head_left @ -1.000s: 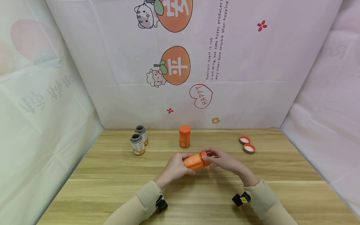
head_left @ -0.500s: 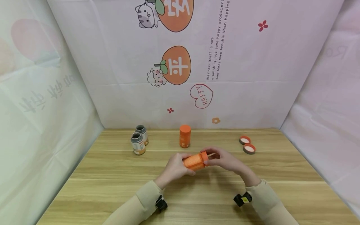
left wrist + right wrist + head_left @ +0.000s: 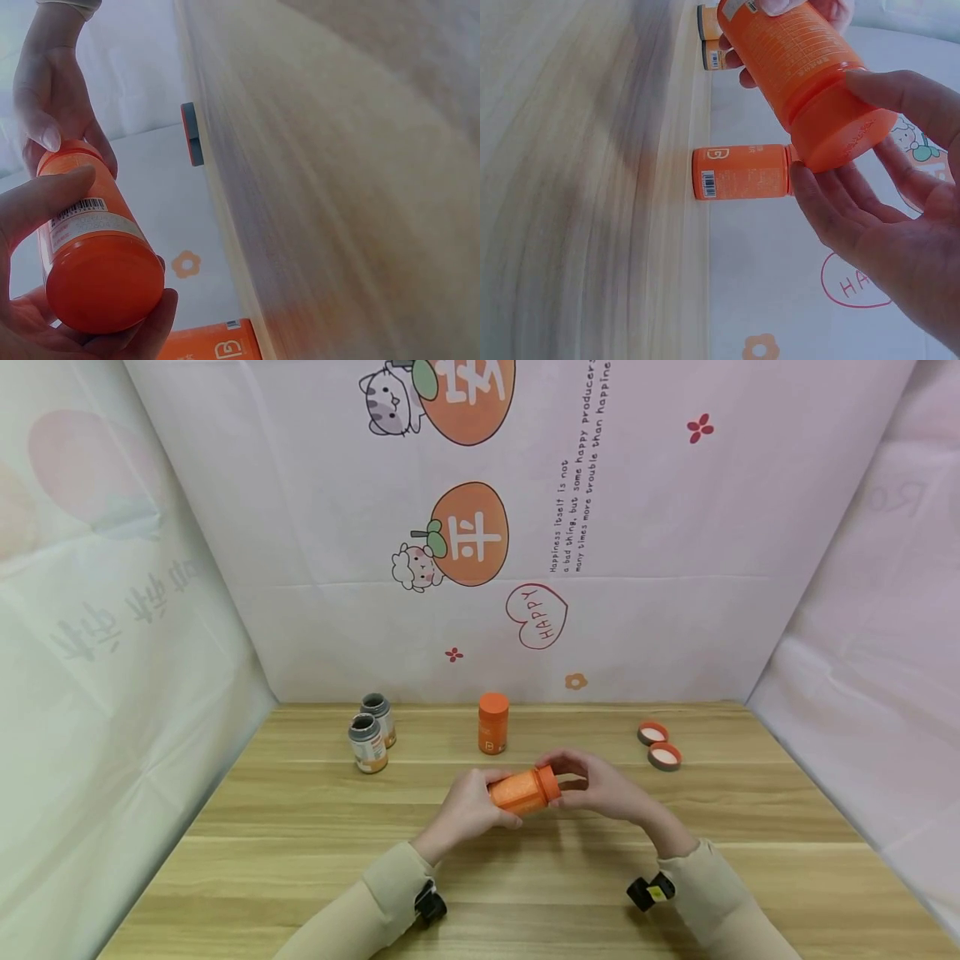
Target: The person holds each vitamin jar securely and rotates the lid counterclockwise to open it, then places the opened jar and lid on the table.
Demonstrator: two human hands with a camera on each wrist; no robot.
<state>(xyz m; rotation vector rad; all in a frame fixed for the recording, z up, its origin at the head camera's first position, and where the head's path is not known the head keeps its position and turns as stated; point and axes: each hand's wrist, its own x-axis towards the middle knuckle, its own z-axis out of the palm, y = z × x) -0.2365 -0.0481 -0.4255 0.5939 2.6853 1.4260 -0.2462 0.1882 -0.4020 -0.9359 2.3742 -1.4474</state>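
My left hand [image 3: 467, 810] grips an orange bottle [image 3: 517, 793] by its body, tilted with the capped end toward the right and held above the table. The thumb and fingers of my right hand [image 3: 600, 789] are round the orange cap [image 3: 840, 124], thumb on one side and fingertips at its opposite edge. The palm stands back from the cap's flat top. In the left wrist view the bottle's base faces the camera, with a barcode label beside the left thumb. The cap sits on the bottle's neck.
A second orange bottle [image 3: 492, 724], capped, stands upright at the back middle. Two uncapped bottles with grey necks, a front one [image 3: 369, 747] and a rear one [image 3: 381, 722], stand at the back left. Two loose caps [image 3: 664, 757] lie upturned at the right, by the back cloth wall [image 3: 637, 635].
My right hand's fingers have shifted round the cap and drawn back slightly to the right, so more of the cap shows. The left hand and bottle have barely moved.
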